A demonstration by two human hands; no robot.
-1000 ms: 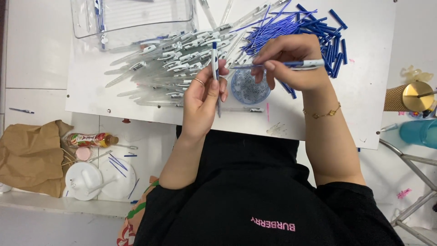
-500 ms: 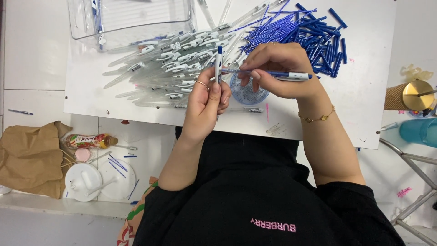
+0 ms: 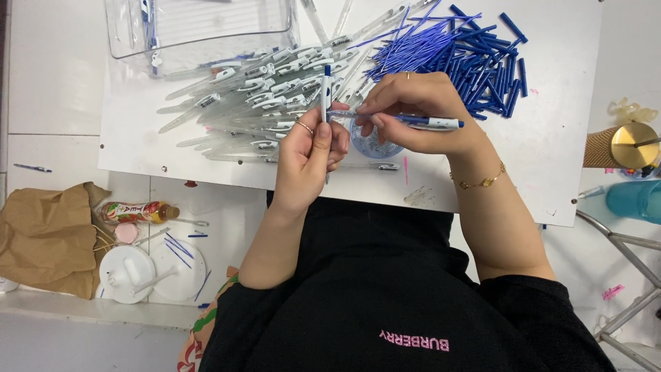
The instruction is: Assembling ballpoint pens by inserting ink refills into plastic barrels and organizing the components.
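A crumpled brown paper bag [image 3: 45,241] lies beside a small bottle [image 3: 138,211] and white lids [image 3: 127,274], with a teal cup [image 3: 633,200] far opposite.

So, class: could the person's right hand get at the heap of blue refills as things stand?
Probably yes. The right hand sits just below the heap of blue refills with nothing between them, but its fingers already hold a pen, which would need freeing first.

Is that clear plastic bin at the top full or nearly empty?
Nearly empty: the clear bin shows mostly bare bottom, with only a few pens along its left wall.
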